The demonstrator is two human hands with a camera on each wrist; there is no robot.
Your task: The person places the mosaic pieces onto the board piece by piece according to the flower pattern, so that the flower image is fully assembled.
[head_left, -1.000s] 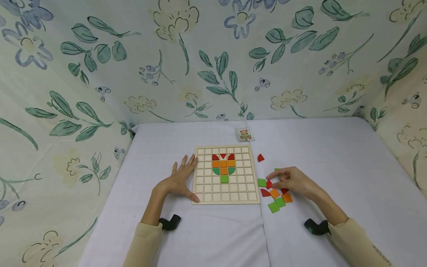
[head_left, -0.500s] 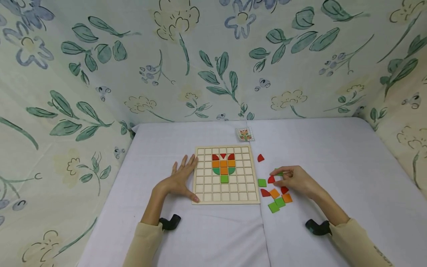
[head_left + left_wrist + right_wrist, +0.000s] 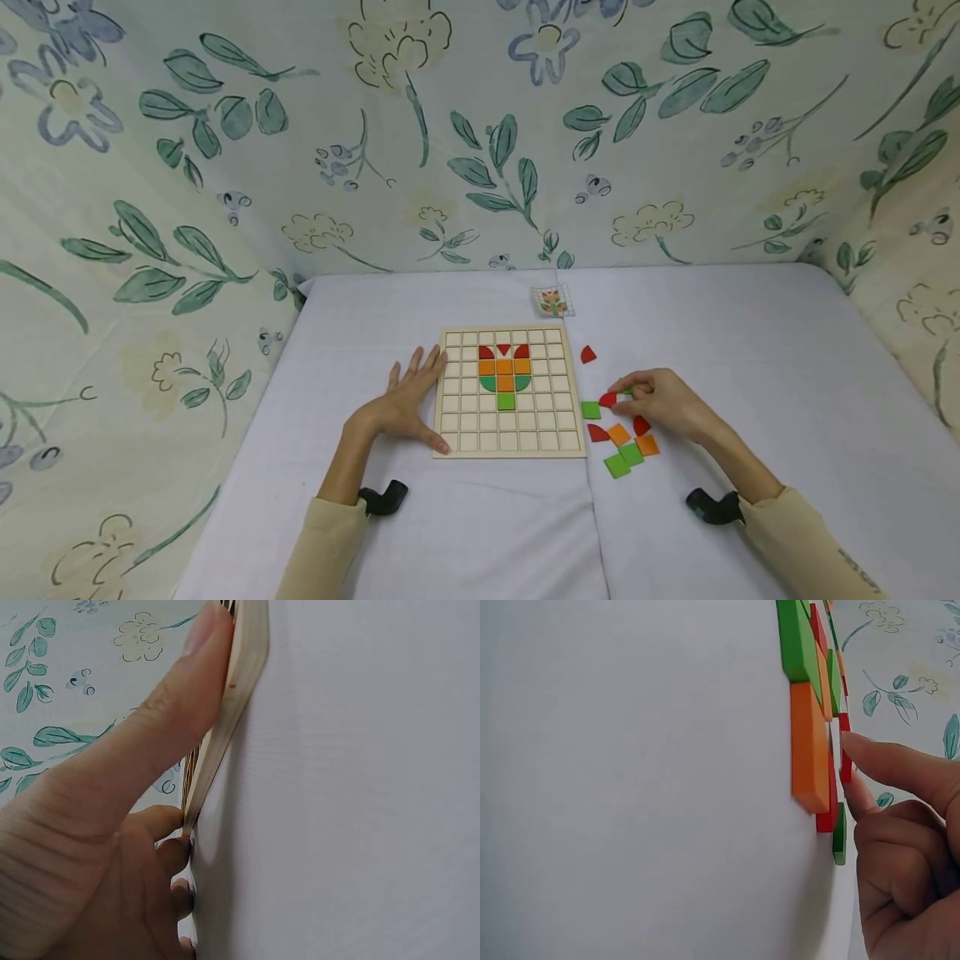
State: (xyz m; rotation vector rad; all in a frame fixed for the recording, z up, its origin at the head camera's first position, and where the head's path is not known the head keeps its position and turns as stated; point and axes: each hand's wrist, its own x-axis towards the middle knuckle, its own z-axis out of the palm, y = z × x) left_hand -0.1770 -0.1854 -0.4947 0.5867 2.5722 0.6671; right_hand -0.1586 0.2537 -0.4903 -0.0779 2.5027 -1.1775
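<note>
My left hand [image 3: 401, 408] rests spread along the left side of the square wooden grid board [image 3: 470, 422], thumb at its near corner. In the left wrist view the thumb [image 3: 176, 697] lies on the board's rim. My right hand [image 3: 666, 406], right of the board, pinches a red quarter-round tile [image 3: 607, 401] between thumb and index finger. The right wrist view shows this red tile [image 3: 846, 761] just off the cloth, the other fingers folded. Tiles on the board form a tulip: red on top, an orange square [image 3: 505, 367] amid others, green below.
Loose tiles lie right of the board: a green square [image 3: 591, 410], an orange square [image 3: 647, 445], a red quarter-round [image 3: 597, 432] and several others. A lone red tile [image 3: 588, 355] sits higher up. Behind the board is a small pattern card [image 3: 552, 302]. White cloth [image 3: 480, 533] covers the table.
My right hand first drew the red tile slightly right, away from the green square, then shifted it a little back left. The left hand and the board stay in place.
</note>
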